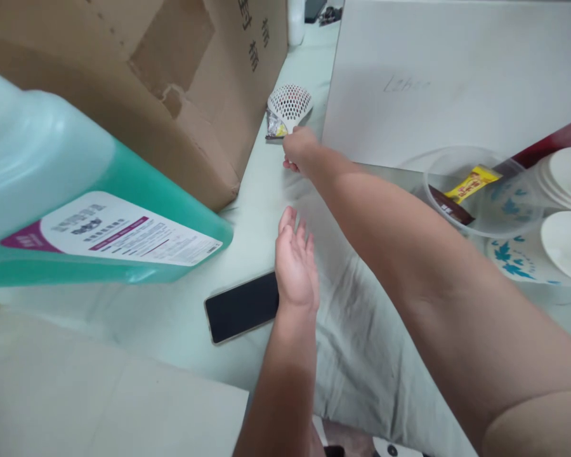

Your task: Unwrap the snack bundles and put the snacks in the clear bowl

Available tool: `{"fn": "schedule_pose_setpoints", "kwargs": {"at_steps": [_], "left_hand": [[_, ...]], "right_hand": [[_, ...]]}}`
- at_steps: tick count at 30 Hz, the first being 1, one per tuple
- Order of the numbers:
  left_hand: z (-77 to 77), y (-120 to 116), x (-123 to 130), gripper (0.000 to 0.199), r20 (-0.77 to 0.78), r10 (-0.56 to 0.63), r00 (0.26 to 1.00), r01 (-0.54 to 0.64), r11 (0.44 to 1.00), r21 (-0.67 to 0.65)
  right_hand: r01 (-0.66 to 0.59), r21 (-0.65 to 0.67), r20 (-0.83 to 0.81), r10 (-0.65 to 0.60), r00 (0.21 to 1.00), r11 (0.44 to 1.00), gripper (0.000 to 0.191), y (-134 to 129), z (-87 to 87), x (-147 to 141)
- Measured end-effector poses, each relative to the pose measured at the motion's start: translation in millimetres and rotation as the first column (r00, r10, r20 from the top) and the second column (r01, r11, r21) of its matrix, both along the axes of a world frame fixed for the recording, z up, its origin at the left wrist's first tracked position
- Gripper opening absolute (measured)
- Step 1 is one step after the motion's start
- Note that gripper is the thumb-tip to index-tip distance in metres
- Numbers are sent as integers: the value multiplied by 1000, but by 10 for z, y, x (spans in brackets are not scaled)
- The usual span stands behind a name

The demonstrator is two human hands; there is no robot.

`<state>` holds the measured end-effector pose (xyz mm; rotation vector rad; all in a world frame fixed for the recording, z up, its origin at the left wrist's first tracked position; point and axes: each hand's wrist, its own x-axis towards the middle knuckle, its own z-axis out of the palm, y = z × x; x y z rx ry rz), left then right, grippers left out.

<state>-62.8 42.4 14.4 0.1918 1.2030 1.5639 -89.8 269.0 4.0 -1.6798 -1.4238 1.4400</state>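
My right hand [299,147] reaches far out, its fingers closed round the handle end of a white perforated scoop [290,103]. Under and beside the scoop lies a small silver and yellow packet [275,125]. Nearer to me, my left hand [297,259] is palm up with its fingers apart and holds nothing. It partly covers the right end of a black phone [242,307] on the pale cloth.
A large bottle of green liquid [171,203] and a cardboard box [171,95] stand on the left. At the right are a white box [457,76], a clear bowl [485,219] with a yellow packet [473,183] and a brown packet [451,204], and white paper cups [568,244].
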Motion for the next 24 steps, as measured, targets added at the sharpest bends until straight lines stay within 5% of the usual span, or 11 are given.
{"fn": "schedule_pose_setpoints", "kwargs": {"at_steps": [7,15,24], "left_hand": [[106,-103,24,60,-2,6,1000,-6,1000,30],[180,-213,-146,61,-3,100,995,-100,995,21],[128,-407,102,43,54,-59,997,57,998,39]], "right_hand": [[-164,54,209,149,966,985,44,-646,124,282],[-353,90,357,301,884,931,68,-1600,108,1017],[-281,-33,289,278,916,959,68,-2900,23,1772]]}}
